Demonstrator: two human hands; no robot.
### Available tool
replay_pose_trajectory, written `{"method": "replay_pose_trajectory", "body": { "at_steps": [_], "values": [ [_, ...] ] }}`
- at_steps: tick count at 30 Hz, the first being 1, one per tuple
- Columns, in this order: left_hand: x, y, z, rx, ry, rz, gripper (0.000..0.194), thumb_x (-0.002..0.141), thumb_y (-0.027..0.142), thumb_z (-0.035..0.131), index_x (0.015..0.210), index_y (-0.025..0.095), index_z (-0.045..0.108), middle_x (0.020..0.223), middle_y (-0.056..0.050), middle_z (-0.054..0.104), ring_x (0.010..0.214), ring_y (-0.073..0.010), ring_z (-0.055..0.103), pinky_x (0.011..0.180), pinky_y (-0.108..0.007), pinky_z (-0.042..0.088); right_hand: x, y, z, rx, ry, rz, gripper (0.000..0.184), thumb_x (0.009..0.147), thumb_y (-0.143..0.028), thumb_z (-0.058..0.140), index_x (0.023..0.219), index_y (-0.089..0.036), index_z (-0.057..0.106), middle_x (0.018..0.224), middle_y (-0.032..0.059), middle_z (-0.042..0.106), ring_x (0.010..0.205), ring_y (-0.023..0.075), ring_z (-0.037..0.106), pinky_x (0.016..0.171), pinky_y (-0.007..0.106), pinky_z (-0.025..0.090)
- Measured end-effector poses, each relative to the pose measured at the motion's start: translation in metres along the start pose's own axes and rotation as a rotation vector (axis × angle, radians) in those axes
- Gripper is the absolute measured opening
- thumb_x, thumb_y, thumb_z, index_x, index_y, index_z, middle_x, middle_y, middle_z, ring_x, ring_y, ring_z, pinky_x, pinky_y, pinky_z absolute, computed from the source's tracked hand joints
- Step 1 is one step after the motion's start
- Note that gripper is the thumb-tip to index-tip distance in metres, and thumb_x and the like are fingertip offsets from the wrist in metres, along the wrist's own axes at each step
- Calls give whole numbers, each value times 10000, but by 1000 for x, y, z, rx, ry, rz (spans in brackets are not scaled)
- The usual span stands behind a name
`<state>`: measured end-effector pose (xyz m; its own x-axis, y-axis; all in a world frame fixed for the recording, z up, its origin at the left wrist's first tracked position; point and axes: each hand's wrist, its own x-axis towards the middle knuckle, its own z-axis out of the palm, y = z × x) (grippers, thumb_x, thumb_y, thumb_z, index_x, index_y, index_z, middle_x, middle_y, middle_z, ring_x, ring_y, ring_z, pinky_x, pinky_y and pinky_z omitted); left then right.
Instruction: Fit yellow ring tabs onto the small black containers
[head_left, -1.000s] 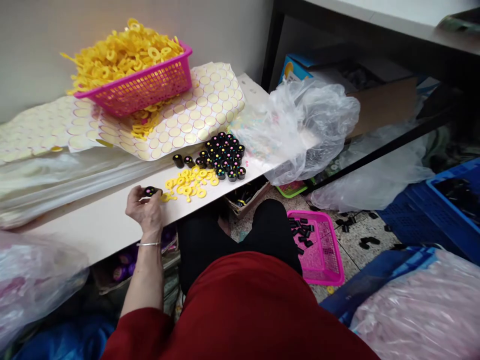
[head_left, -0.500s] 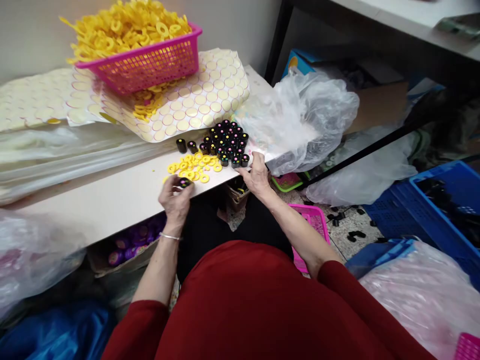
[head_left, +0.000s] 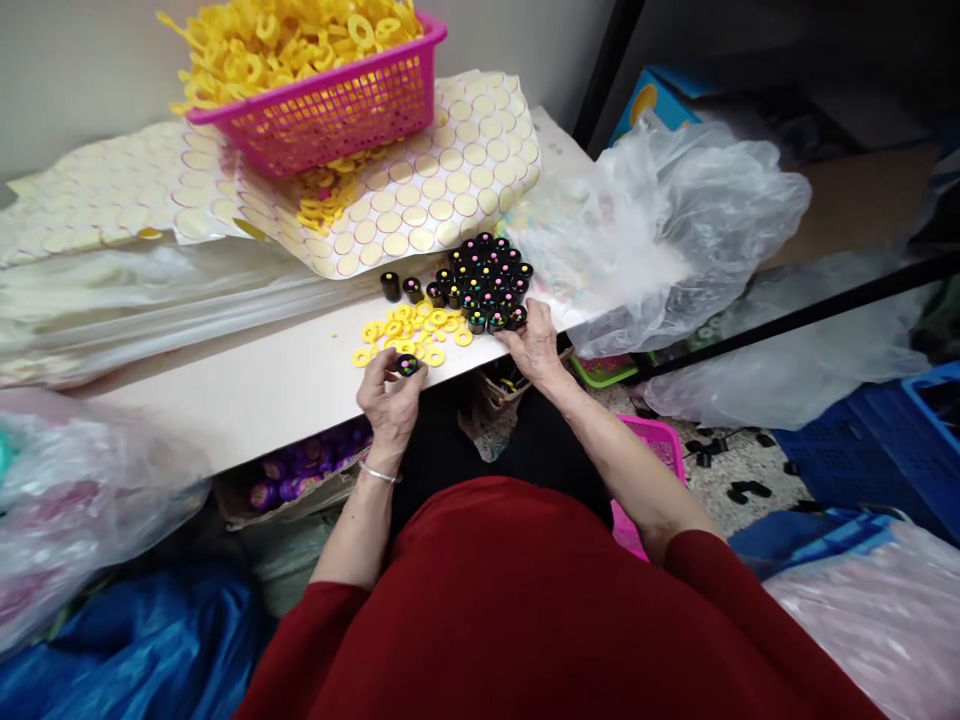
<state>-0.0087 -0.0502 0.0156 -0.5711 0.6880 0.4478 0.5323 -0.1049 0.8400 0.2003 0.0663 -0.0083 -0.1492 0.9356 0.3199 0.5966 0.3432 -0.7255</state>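
Note:
My left hand [head_left: 388,395] grips a small black cap [head_left: 407,365] with coloured dots on top, at the front edge of the pale table [head_left: 262,385]. A loose pile of yellow rings [head_left: 409,333] lies just beyond it. My right hand [head_left: 534,343] rests at the table edge, fingers touching the near side of a cluster of black caps [head_left: 486,283]; whether it grips one I cannot tell. Two more black caps [head_left: 400,288] stand apart, left of the cluster.
A pink basket [head_left: 330,105] heaped with yellow rings sits on sheets of round stickers [head_left: 442,185] at the back. A clear plastic bag [head_left: 660,230] lies right of the caps. Another pink basket [head_left: 660,445] and a blue crate [head_left: 900,440] stand on the floor.
My right hand came up from out of view to the black cap cluster. My left hand carried its cap rightward along the table edge, past the yellow rings.

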Motion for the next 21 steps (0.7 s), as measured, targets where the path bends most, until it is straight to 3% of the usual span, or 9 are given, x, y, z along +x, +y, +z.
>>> {"method": "replay_pose_trajectory", "body": {
  "at_steps": [3, 7, 12, 15, 18, 21],
  "values": [
    [3, -12, -20, -80, -84, -127, 443, 568, 297, 796, 965, 163, 652, 828, -11, 648, 731, -127, 610, 680, -275, 505, -2, 0, -3, 9, -7, 15, 565, 743, -321, 623, 1231, -160, 390, 1149, 124, 461, 936, 219, 529, 741, 364, 511],
    [1, -22, -26, -129, -187, -192, 461, 550, 312, 810, 957, 161, 657, 834, -20, 663, 740, -140, 628, 700, -294, 531, -12, 7, -13, 38, 27, 60, 448, 787, -270, 552, 1196, -168, 399, 1176, 111, 442, 745, 131, 534, 663, 299, 490],
    [8, -26, -26, -99, -105, -147, 477, 549, 279, 808, 981, 160, 644, 844, -12, 653, 763, -142, 636, 733, -308, 538, -28, 11, -31, 48, 160, 38, 138, 825, -231, 488, 953, -180, 483, 1064, 89, 484, 693, 119, 501, 669, 304, 463],
    [15, -30, -29, -94, -61, -145, 490, 540, 262, 808, 985, 154, 635, 852, -9, 639, 759, -135, 627, 734, -302, 537, -53, 0, -30, 27, 130, -45, 61, 850, -248, 488, 843, -189, 500, 948, 76, 516, 794, 161, 520, 737, 324, 455],
    [19, -37, -32, -42, -90, -171, 464, 550, 255, 805, 967, 152, 630, 859, -8, 624, 772, -127, 619, 737, -282, 533, -91, -12, -11, 32, -204, -129, 108, 879, -235, 460, 820, -181, 533, 906, 77, 544, 849, 170, 538, 765, 309, 454],
    [19, -42, -31, -23, -108, -167, 407, 573, 241, 801, 933, 157, 630, 887, -10, 617, 764, -111, 601, 703, -252, 520, -126, -17, 19, -68, -733, 37, 107, 859, -155, 482, 872, -152, 588, 959, 88, 578, 840, 162, 568, 761, 290, 457]
  ]
}}
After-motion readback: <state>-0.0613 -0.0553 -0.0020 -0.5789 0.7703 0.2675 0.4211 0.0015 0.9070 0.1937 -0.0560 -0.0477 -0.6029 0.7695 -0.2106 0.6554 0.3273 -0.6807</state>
